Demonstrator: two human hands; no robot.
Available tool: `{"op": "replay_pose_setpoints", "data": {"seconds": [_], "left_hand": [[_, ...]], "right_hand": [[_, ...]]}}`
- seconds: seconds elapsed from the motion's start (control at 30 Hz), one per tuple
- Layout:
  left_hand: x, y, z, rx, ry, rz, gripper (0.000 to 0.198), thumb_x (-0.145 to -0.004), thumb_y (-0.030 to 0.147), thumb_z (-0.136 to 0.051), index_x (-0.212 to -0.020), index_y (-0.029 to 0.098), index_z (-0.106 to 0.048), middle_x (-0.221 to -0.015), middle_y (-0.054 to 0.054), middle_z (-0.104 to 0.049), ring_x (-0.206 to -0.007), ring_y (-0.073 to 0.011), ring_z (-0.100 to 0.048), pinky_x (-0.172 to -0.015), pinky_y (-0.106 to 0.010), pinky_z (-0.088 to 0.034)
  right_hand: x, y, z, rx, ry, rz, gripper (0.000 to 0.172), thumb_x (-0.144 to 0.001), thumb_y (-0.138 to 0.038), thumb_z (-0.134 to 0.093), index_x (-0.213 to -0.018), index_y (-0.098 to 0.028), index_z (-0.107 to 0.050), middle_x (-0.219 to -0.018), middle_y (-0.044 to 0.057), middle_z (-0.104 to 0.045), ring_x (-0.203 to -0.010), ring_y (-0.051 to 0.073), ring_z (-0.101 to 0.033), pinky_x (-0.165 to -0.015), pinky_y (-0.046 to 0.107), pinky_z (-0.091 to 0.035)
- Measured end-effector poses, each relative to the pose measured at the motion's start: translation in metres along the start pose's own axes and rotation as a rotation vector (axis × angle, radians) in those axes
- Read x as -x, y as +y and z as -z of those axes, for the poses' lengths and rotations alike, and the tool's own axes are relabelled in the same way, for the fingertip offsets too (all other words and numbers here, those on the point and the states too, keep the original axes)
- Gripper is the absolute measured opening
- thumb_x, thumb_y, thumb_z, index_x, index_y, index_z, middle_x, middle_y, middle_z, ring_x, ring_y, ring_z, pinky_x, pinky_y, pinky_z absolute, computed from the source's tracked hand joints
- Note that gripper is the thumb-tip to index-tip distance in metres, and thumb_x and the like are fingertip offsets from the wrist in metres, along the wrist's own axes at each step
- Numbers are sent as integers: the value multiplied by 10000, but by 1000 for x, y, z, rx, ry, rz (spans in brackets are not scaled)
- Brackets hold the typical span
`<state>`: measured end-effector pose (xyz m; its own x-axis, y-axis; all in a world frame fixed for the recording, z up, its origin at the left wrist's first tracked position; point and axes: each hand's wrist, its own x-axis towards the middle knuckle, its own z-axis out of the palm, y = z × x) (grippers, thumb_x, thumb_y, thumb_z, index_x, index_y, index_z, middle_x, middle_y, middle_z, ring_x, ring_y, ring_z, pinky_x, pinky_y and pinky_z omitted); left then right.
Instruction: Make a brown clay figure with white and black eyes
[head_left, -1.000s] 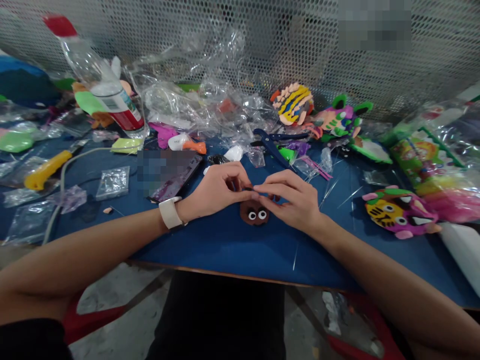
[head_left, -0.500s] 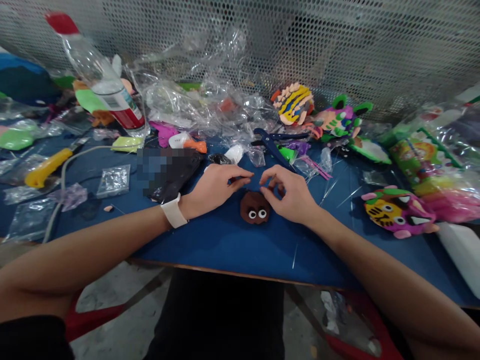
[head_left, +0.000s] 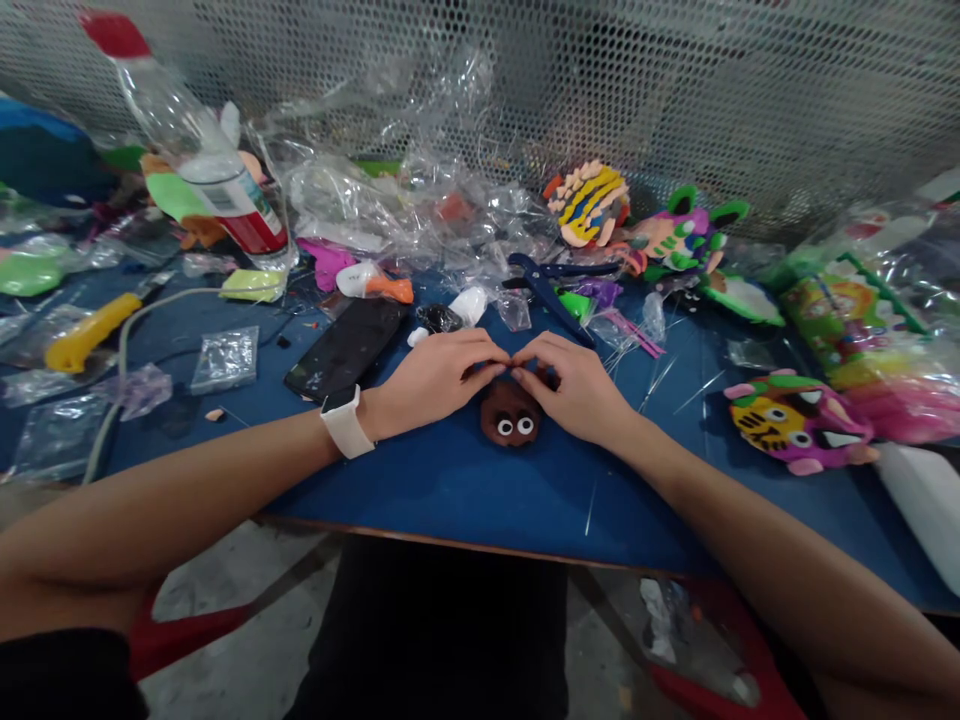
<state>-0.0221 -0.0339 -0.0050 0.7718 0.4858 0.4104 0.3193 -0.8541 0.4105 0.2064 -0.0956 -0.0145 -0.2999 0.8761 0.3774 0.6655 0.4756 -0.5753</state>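
A round brown clay face [head_left: 511, 418] with two white-and-black eyes lies on the blue table. Just above its top edge, my left hand [head_left: 450, 375] and my right hand [head_left: 574, 385] meet at the fingertips. Thumb and index finger of each hand are pinched together. Whatever small piece sits between them is too small to make out. A smartwatch with a white band [head_left: 347, 421] is on my left wrist. Behind the hands lie dark blue pliers [head_left: 551, 285] and white clay [head_left: 470, 304].
A black phone [head_left: 349, 345] lies left of my left hand. Further left are a yellow cutter [head_left: 94, 330], a cable and a tilted red-capped bottle [head_left: 214, 180]. At right sits a purple-and-yellow clay mask [head_left: 799, 422]. Clear wrappers [head_left: 405, 200] pile against the perforated metal panel [head_left: 675, 90].
My two hands have come together, and their fingertips now touch above the brown clay face. Before, a small gap lay between them. The clay face stays in place.
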Motion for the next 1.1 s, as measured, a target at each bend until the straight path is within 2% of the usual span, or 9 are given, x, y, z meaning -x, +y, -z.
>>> {"op": "replay_pose_setpoints", "data": {"seconds": [0.23,0.4,0.6,0.7,0.87,1.0,1.1], "left_hand": [[-2,-9,2,-22,-36,-28,197,-1030,192,-592,-1174,203,-726,-1128,-58,-772,-1039,-194,-729,-930,-315,-556],[-3,-8,3,-33,-40,-25,95,-1000,256,-695,-1064,186,-704,-996,-32,-762,-899,-184,-712,-791,-281,-507],[-2,-5,4,-54,-68,-29,172,-1007,352,-689,-949,190,-693,-892,-18,-709,-808,-168,-662,-696,-270,-448],[-1,-5,3,-55,-77,-51,184,-1038,332,-633,-964,191,-725,-934,-37,-717,-833,-172,-674,-709,-273,-463],[-1,-5,0,-35,-58,-75,209,-1067,251,-557,-1107,174,-747,-1100,-86,-742,-990,-206,-715,-809,-295,-530],[-2,0,1,41,-30,7,156,-1034,200,-601,-1158,188,-694,-1162,-70,-757,-1043,-201,-736,-877,-300,-558],[-2,6,3,220,23,143,184,-980,194,-680,-1152,193,-618,-1086,-40,-778,-922,-167,-763,-796,-258,-568]], "right_hand": [[0,-1,-1,-6,10,-32,90,-1003,-239,-629,-1046,-224,-707,-1007,41,-724,-776,164,-662,-692,318,-519],[0,-1,0,-1,8,-32,92,-1000,-218,-632,-1043,-225,-713,-1003,38,-724,-778,162,-659,-708,322,-518],[-1,-2,0,1,-7,-41,74,-1002,-219,-635,-1022,-218,-706,-997,36,-714,-792,162,-654,-720,322,-512],[-1,-2,1,2,-15,-41,77,-1003,-217,-632,-1020,-216,-707,-1004,37,-716,-814,165,-661,-730,321,-512],[0,0,0,5,-10,-34,84,-980,-180,-639,-1016,-220,-703,-998,31,-714,-771,154,-651,-702,310,-516],[1,2,-1,-18,48,-11,132,-947,-177,-718,-1069,-228,-708,-1002,23,-711,-726,140,-644,-664,294,-536],[2,2,-1,-56,121,70,213,-926,-163,-758,-1116,-253,-720,-1045,19,-709,-695,125,-639,-622,279,-550]]}}
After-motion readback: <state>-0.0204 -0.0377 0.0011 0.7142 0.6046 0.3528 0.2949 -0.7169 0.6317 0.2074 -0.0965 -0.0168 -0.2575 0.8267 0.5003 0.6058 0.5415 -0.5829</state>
